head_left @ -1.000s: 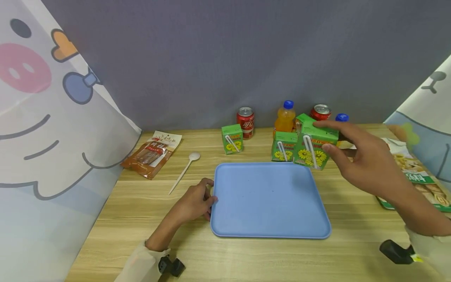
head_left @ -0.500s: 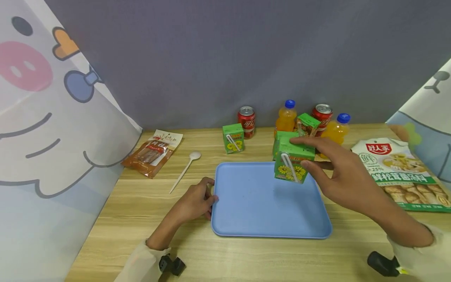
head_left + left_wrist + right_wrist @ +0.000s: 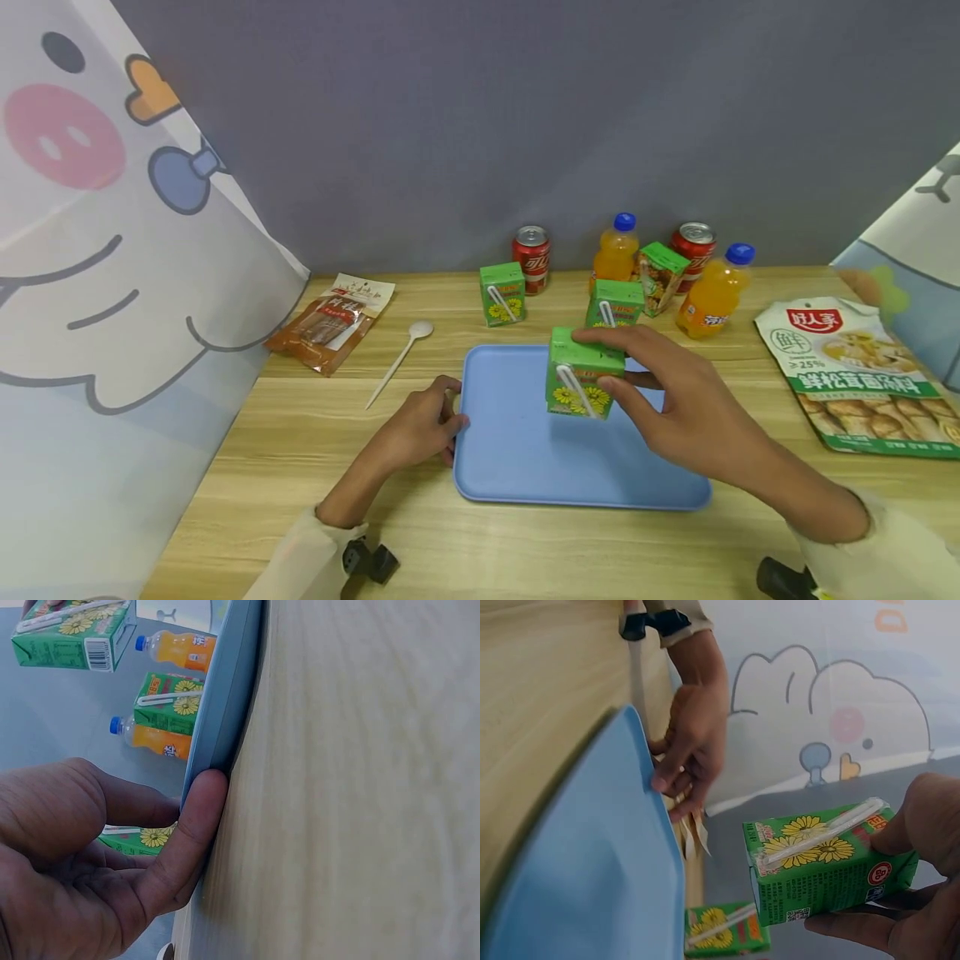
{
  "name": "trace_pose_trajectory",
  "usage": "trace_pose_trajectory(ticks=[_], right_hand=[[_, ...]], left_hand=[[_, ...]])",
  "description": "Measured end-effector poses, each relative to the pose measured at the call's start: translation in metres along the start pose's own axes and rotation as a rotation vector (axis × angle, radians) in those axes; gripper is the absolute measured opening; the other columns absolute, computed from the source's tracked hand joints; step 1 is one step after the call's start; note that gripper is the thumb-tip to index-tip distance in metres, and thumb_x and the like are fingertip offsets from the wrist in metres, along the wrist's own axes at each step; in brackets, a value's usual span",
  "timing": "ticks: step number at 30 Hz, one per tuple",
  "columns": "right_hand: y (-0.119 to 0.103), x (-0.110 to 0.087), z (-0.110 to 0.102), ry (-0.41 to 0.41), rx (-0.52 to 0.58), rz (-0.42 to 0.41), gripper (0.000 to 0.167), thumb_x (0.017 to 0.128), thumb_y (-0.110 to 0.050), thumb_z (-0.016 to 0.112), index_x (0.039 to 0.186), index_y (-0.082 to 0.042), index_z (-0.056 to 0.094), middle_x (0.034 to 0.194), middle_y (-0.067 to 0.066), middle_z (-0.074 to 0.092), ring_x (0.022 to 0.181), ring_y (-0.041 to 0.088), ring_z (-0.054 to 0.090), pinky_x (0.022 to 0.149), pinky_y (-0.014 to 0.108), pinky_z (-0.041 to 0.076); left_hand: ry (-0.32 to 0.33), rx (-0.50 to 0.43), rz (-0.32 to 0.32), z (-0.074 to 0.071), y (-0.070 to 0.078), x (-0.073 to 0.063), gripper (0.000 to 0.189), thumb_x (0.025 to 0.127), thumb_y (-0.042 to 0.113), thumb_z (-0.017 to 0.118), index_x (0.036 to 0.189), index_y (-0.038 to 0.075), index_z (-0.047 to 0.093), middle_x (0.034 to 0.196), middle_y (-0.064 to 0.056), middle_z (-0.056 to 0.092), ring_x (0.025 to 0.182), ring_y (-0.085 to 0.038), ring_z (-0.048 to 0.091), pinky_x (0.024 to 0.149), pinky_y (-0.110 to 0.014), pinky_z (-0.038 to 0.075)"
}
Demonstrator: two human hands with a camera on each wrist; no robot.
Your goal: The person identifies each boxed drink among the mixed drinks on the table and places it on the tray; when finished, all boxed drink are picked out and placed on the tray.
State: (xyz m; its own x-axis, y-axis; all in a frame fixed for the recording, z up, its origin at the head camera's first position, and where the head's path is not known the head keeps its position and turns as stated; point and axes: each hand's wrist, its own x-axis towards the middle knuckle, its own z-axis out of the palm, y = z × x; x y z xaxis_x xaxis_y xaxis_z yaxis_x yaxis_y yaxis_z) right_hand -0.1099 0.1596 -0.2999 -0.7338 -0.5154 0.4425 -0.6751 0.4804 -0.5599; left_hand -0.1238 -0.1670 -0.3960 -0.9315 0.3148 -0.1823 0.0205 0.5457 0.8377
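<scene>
The right hand [image 3: 690, 408] grips a green drink carton [image 3: 577, 392] printed with yellow flowers. Its thumb bears on the face carrying the white straw; its index finger lies across the carton's top. The carton is suspended above the blue tray [image 3: 525, 467], clear of its surface, to the right of the left hand [image 3: 420, 427]. The left hand pinches the tray's left rim, thumb at the upper edge and a finger against the outer side. The tray lies flat on the wood-grain table [image 3: 285, 500] between the hands.

Beyond the right hand stand a second flower-print carton [image 3: 617, 302], a carton turned at an angle [image 3: 658, 282], two orange soda bottles [image 3: 617, 254] [image 3: 708, 302] and a red soda can [image 3: 693, 250]. To the right of the right hand lies a mushroom seasoning pouch [image 3: 862, 383].

Beyond the left hand, to its right, stand a third flower-print carton [image 3: 502, 287] and another red can [image 3: 532, 258]. Beyond it, to its left, lie a white spoon [image 3: 399, 358] and a brown snack packet [image 3: 326, 325].
</scene>
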Motion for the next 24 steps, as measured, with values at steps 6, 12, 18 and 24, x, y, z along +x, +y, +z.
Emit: trace_pose_trajectory(ticks=[6, 12, 18, 24], right_hand=[[-0.003, -0.003, 0.017, -0.034, 0.042, 0.013, 0.062, 0.094, -0.005, 0.071, 0.144, -0.034, 0.049, 0.14, -0.012, 0.052, 0.122, 0.009, 0.055, 0.088, 0.025, 0.058], [-0.003, -0.007, 0.037, -0.068, 0.092, -0.01, 0.058, 0.095, -0.009, 0.071, 0.143, -0.033, 0.051, 0.139, -0.012, 0.053, 0.123, 0.01, 0.055, 0.089, 0.027, 0.058], [0.001, -0.009, 0.058, -0.097, 0.123, -0.037, 0.058, 0.096, -0.008, 0.07, 0.145, -0.031, 0.05, 0.137, -0.01, 0.053, 0.12, 0.011, 0.057, 0.09, 0.026, 0.058], [0.004, -0.011, 0.071, -0.101, 0.096, -0.049, 0.058, 0.096, -0.009, 0.07, 0.146, -0.031, 0.05, 0.134, -0.011, 0.054, 0.115, 0.007, 0.059, 0.089, 0.028, 0.058]], left_hand=[[0.006, -0.005, 0.0, 0.0, 0.001, -0.001, 0.048, 0.099, -0.001, 0.06, 0.141, -0.008, 0.038, 0.083, -0.012, 0.064, 0.057, -0.021, 0.068, 0.05, -0.033, 0.06], [0.004, -0.011, -0.007, 0.001, 0.001, 0.0, 0.049, 0.099, -0.001, 0.06, 0.141, -0.008, 0.037, 0.084, -0.012, 0.063, 0.057, -0.02, 0.068, 0.049, -0.033, 0.06], [0.003, -0.001, -0.012, 0.001, 0.0, 0.0, 0.049, 0.099, -0.001, 0.06, 0.142, -0.007, 0.037, 0.083, -0.01, 0.064, 0.057, -0.02, 0.068, 0.049, -0.033, 0.06], [-0.006, 0.002, -0.007, 0.0, 0.0, 0.0, 0.048, 0.1, 0.0, 0.06, 0.141, -0.007, 0.037, 0.084, -0.01, 0.064, 0.058, -0.019, 0.068, 0.05, -0.032, 0.06]])
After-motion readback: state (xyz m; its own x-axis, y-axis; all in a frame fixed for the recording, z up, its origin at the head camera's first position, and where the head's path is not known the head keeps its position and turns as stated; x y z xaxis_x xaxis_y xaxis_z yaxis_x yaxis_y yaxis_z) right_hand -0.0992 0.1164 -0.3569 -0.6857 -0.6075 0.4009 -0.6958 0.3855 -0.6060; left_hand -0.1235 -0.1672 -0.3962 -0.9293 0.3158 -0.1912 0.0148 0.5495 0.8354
